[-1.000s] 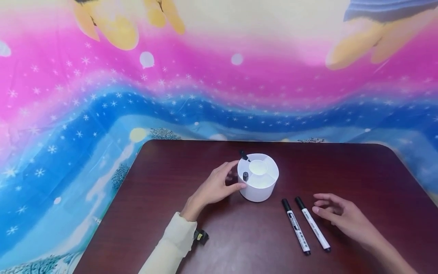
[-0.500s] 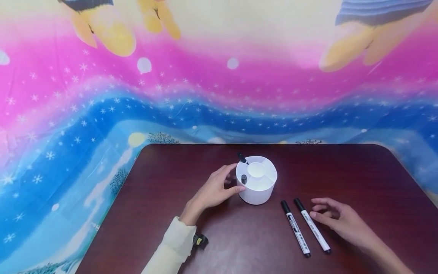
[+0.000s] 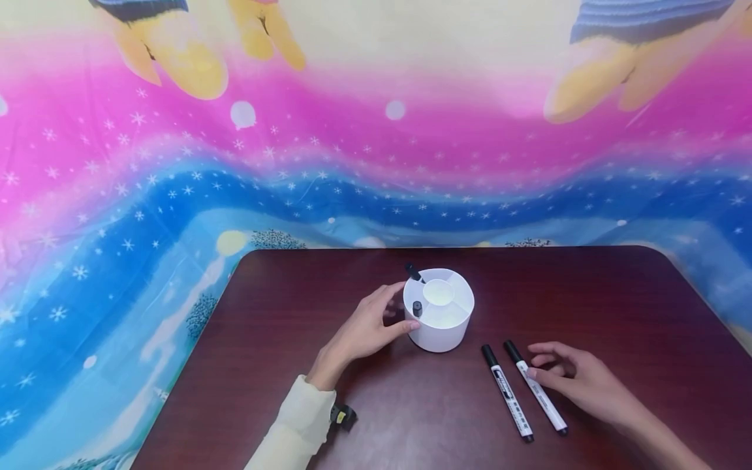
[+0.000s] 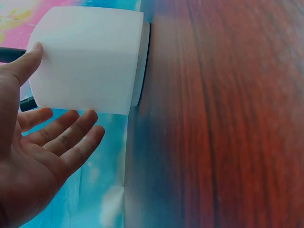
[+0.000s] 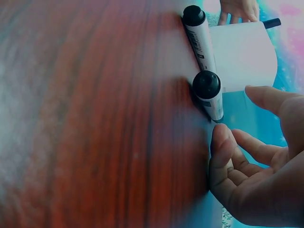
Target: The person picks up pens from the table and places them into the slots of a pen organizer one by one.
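A round white pen organizer (image 3: pixel 440 336) with divided compartments stands on the dark wooden table. Two black-capped pens lean in it: one marker (image 3: pixel 414 271) at its back left, another pen end (image 3: pixel 417 308) nearer the front. At the organizer's left side is my left hand (image 3: pixel 367 326), thumb against its wall near the rim, other fingers spread and fairly straight. Two white markers with black caps lie side by side on the table, a left one (image 3: pixel 510 401) and a right one (image 3: pixel 542 398). My right hand (image 3: pixel 587 382) hovers beside the right marker, fingers loosely bent, holding nothing.
Behind the table (image 3: pixel 329 274) hangs a colourful cloth (image 3: pixel 352 150) with snowflakes. A small black device (image 3: pixel 343 416) sits at my left wrist, by the pale sleeve cuff (image 3: pixel 314 398).
My right hand has drifted slightly left, closer to the right marker. The left hand stays at the organizer. The head view has shifted a little.
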A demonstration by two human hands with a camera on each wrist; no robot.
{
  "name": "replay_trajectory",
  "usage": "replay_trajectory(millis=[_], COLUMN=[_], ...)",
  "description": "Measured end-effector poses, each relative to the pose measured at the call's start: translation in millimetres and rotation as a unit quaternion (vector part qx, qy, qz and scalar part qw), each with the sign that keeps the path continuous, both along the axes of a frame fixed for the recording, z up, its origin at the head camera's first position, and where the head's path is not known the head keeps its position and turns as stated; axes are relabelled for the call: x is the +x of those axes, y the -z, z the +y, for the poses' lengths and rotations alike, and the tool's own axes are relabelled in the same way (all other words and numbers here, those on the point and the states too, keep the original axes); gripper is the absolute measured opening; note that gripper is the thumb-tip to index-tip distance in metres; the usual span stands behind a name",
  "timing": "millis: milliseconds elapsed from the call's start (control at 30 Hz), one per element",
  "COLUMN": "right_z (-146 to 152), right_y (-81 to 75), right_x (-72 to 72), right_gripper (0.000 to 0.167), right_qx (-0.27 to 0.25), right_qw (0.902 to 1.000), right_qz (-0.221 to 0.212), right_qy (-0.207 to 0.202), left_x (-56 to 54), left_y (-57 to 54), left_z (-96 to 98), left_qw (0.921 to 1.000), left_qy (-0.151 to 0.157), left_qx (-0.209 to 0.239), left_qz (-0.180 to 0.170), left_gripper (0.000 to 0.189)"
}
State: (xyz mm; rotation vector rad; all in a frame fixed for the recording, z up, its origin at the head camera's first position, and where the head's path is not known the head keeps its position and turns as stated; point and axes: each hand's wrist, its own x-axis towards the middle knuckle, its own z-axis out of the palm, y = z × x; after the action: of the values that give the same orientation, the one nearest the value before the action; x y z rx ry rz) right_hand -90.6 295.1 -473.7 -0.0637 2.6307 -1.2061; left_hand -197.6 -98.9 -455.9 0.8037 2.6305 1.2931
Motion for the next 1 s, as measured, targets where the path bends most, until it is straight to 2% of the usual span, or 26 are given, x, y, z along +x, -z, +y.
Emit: replay_trajectory(millis=[200, 467, 633, 800, 1000], right_z=[-2, -8, -13, -17, -16], right_y=[1.8, 1.3, 2.0, 1.8, -0.1], right_x=[-1.7, -2.0, -1.8, -3.0, -5.1], right_gripper=[0.055, 0.055, 0.045, 0.031, 0.028], right_qx=[0.005, 0.027, 0.053, 0.068, 0.070], right_qw=[0.9999, 0.9996, 0.9983, 0.9974, 0.9974], right_qz=[0.007, 0.008, 0.026, 0.024, 0.014], right_qy=[-0.011, -0.004, -0.004, 0.003, 0.006], left_x=[0.4, 1.3, 2.4, 2.1, 1.9], left_y=[0.5, 0.5, 0.3, 1.3, 1.4], left_z=[-0.1, 0.0, -0.2, 0.1, 0.5], left_qw=[1.0000, 1.0000, 1.0000, 1.0000, 1.0000], left_qy=[-0.003, -0.003, -0.004, -0.003, -0.002], left_qx=[-0.003, -0.005, -0.003, 0.002, 0.006], left_qz=[0.003, 0.006, 0.004, 0.003, -0.001], left_gripper=[0.079, 0.079, 0.079, 0.079, 0.079])
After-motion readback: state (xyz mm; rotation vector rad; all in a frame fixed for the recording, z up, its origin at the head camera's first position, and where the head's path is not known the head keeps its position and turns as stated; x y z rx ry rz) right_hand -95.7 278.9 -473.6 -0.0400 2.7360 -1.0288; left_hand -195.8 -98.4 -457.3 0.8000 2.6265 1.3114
